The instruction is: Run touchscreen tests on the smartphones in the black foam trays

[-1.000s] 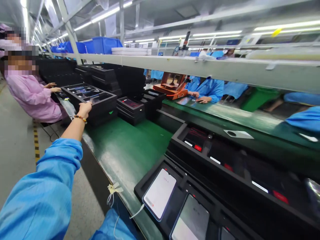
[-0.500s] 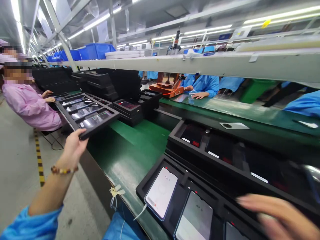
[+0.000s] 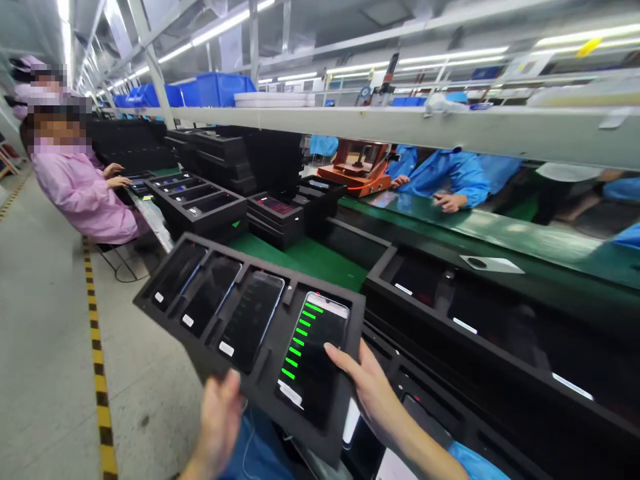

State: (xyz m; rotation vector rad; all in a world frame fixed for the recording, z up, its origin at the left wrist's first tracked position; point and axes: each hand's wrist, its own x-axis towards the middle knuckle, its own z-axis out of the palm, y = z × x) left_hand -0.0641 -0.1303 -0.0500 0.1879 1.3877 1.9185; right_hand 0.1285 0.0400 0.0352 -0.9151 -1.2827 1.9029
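Note:
A black foam tray (image 3: 263, 377) with several phones in its slots is held tilted in front of me. My right hand (image 3: 367, 380) grips its right end, the thumb over the screen edge of the nearest phone (image 3: 313, 353), which shows green bars on black. The other phones in the tray, such as the dark phone (image 3: 253, 320), have white labels at their lower ends. My left hand (image 3: 217, 417), slightly blurred, is at the tray's front edge with its fingers apart and pointing up; whether it touches the tray is unclear.
Below on the right is another tray with lit phones, partly hidden, beside a stacked black tray (image 3: 380, 267). More trays (image 3: 200, 207) stand along the green bench (image 3: 280, 250). A person in pink (image 3: 75, 193) sits at left; a person in blue works beside an orange fixture (image 3: 355, 170).
The tray of phones has come from the far left to in front of me. My right hand has moved left onto its end. My left hand has left the tray's corner and come nearer.

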